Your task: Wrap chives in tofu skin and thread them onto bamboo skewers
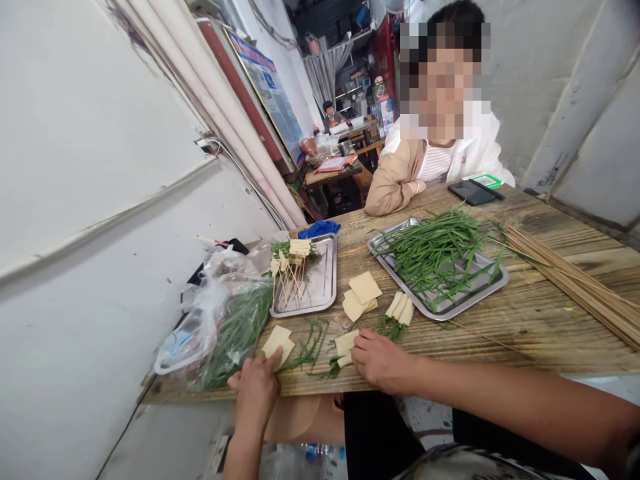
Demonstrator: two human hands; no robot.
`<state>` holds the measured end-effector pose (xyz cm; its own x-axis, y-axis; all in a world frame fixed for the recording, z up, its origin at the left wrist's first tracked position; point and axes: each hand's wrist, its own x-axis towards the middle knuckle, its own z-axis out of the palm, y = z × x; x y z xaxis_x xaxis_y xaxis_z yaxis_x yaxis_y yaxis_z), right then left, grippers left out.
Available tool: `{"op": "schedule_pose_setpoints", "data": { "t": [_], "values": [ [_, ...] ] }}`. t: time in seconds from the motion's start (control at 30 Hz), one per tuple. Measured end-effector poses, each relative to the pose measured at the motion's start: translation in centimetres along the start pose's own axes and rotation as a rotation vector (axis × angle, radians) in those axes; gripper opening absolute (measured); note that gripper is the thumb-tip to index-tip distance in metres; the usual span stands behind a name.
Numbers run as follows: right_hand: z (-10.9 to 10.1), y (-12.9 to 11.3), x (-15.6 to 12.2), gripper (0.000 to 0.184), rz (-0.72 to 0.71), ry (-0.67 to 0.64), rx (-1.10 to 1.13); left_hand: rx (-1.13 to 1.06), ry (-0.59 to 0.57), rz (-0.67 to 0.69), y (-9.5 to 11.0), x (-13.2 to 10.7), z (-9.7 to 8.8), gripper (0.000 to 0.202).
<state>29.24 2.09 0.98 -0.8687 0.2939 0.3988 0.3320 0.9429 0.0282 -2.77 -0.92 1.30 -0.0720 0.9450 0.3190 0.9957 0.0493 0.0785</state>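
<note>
At the grainy wooden table's (pixel 540 333) near edge, the right hand (pixel 377 360) is curled against a smooth, greens-filled roll (pixel 344 361); the left hand (pixel 257 383) is laid thumb-down on thin square sheets (pixel 277 339); neither grip can be confirmed.

Pale yellow sheets (pixel 277 340), green stalks (pixel 437 247)

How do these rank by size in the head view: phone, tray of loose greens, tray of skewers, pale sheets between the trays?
1. Tray of loose greens
2. Tray of skewers
3. Phone and pale sheets: too alike to rank; the phone lies farther away.
</note>
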Motion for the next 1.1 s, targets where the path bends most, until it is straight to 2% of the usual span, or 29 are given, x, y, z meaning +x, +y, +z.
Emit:
{"op": "schedule_pose_setpoints", "data": {
  "t": [0.1, 0.17, 0.2, 0.3, 0.37, 0.43, 0.5, 0.6, 0.83, 0.97, 1.1],
  "values": [
    [0.0, 0.0, 0.1, 0.018, 0.013, -0.01, 0.004, 0.05, 0.066, 0.072, 1.0, -0.6, -1.5, 0.034],
    [-0.1, 0.1, 0.2, 0.017, 0.021, -0.014, 0.002, 0.055, 0.113, 0.106, 3.2, -1.3, -2.2, 0.033],
    [-0.1, 0.1, 0.2, 0.017, 0.025, -0.016, 0.002, 0.053, 0.174, 0.175, 4.7, -1.8, -2.3, 0.029],
    [-0.1, 0.3, 0.4, 0.017, 0.033, -0.037, 0.021, -0.057, 0.263, 0.414, 10.1, -3.3, -1.6, 0.021],
    [0.0, 0.5, 0.5, 0.016, 0.039, -0.059, 0.042, -0.129, 0.318, 0.38, 13.0, -4.1, -0.6, 0.018],
    [0.1, 0.5, 0.5, 0.016, 0.041, -0.076, 0.058, -0.186, 0.282, 0.337, 14.6, -4.5, 0.3, 0.018],
    [0.1, 0.6, 0.6, 0.016, 0.049, -0.088, 0.065, -0.234, 0.243, 0.319, 15.1, -4.6, 0.9, 0.019],
    [-0.2, 0.7, 0.7, 0.018, 0.078, -0.105, 0.072, -0.264, 0.201, 0.334, 14.7, -4.5, 1.2, 0.022],
    [-1.5, 1.1, 0.8, 0.023, 0.159, -0.156, 0.112, -0.252, 0.126, 0.369, 14.5, -3.8, 0.1, 0.021],
    [-1.6, 1.5, 0.9, 0.023, 0.241, -0.179, 0.159, -0.288, 0.151, 0.372, 14.8, -3.3, -0.5, 0.018],
    [-1.6, 2.0, 1.3, 0.024, 0.265, -0.25, 0.225, -0.268, 0.194, 0.372, 15.0, -3.2, -0.8, 0.016]
  ]
}}
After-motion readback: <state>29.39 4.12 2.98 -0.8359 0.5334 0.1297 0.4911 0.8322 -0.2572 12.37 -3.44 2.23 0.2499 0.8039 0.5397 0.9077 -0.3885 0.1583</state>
